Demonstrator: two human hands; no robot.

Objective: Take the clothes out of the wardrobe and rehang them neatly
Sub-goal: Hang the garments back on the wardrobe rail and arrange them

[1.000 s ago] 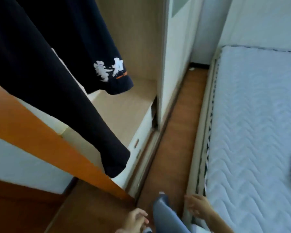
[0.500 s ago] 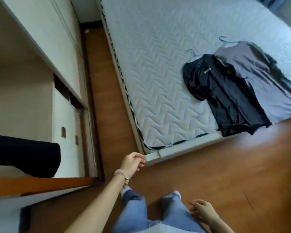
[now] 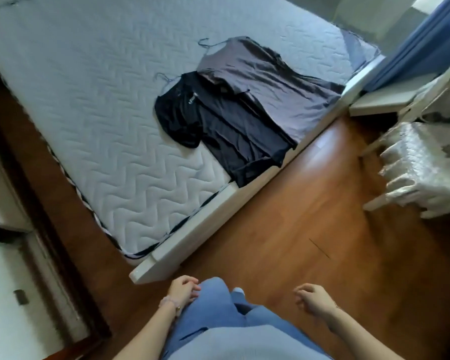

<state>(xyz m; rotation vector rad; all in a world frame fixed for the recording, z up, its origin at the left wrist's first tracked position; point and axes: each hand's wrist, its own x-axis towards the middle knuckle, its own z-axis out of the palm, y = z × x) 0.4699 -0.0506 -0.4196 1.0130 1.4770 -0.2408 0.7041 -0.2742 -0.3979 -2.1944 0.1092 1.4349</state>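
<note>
Two garments on wire hangers lie on the white quilted mattress (image 3: 94, 105) near its foot edge. A black T-shirt (image 3: 190, 118) lies nearer me, and a grey T-shirt (image 3: 268, 81) partly overlaps it on the far side. Both hang down over the bed's edge a little. My left hand (image 3: 183, 288) hangs at my thigh with loosely curled fingers and holds nothing. My right hand (image 3: 313, 298) hangs at my other side, also empty and relaxed. Only the wardrobe's white lower front (image 3: 8, 294) shows at the left edge.
Brown wooden floor (image 3: 309, 216) lies between me and the bed. A chair with a pale patterned cover (image 3: 426, 167) stands at the right. A blue curtain (image 3: 411, 48) hangs at the top right, with a low white ledge (image 3: 379, 100) beside it.
My view has swung right, from the wardrobe with its hanging dark shirt to the bed and the two shirts. Both hands stay low at my sides and empty.
</note>
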